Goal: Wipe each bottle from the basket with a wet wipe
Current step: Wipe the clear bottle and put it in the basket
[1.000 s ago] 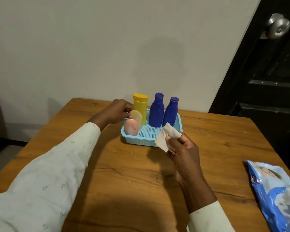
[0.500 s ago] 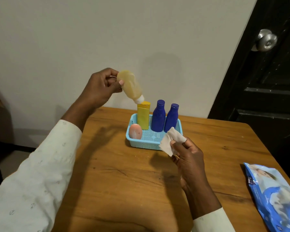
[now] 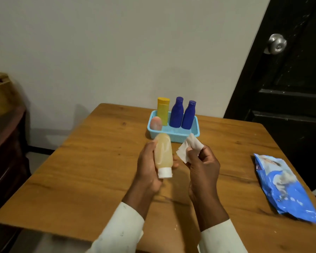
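My left hand [image 3: 147, 168] grips a translucent pale yellow bottle [image 3: 163, 153] with its white cap pointing toward me, held above the table in front of the basket. Right beside it, my right hand [image 3: 202, 164] pinches a folded white wet wipe [image 3: 189, 148]; wipe and bottle are a small gap apart. The light blue basket [image 3: 173, 136] stands at the table's far side. In it stand a yellow bottle [image 3: 163, 110], two dark blue bottles [image 3: 177, 112] [image 3: 189, 115] and a small pink bottle [image 3: 156, 123].
A blue pack of wet wipes [image 3: 283, 187] lies near the right edge of the wooden table [image 3: 91, 161]. A dark door with a metal knob [image 3: 276, 43] is at the right. Dark wooden furniture [image 3: 5, 143] stands left of the table.
My left hand lifted the pale yellow bottle out of the basket, raised it high, then brought it down in front of me next to the wipe. My right hand stayed in place holding the wipe.
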